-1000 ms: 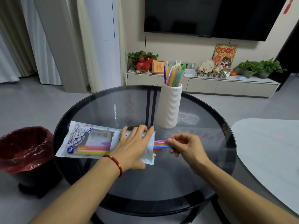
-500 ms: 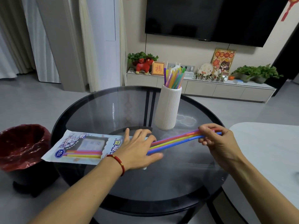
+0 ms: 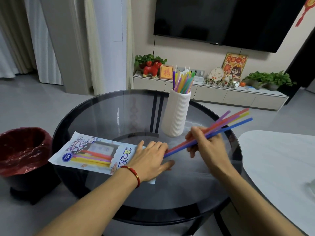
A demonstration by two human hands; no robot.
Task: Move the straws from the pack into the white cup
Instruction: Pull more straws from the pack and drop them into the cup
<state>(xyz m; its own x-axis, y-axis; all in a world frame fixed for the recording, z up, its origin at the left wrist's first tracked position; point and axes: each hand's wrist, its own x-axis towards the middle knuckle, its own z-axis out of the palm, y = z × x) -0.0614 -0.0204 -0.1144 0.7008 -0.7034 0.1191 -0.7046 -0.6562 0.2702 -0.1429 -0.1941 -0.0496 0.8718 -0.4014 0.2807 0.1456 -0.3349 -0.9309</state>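
A straw pack (image 3: 81, 150) lies flat on the round glass table (image 3: 119, 106), with a few coloured straws still inside. My left hand (image 3: 150, 160) presses flat on its open right end, fingers straight. To the right, my right hand (image 3: 206, 143) grips a bunch of coloured straws (image 3: 228, 123) that slants up to the right, its lower ends near the left fingertips. The ribbed white cup (image 3: 176, 114) stands just behind the hands and holds several straws.
A bin with a red liner (image 3: 22, 150) stands on the floor at the left of the table. A white table (image 3: 279, 159) sits close on the right. A TV cabinet with plants and ornaments runs along the back wall.
My right hand has drawn the bunch of straws out of the pack toward the right and tilted it upward. My left hand has stayed pressed on the pack.
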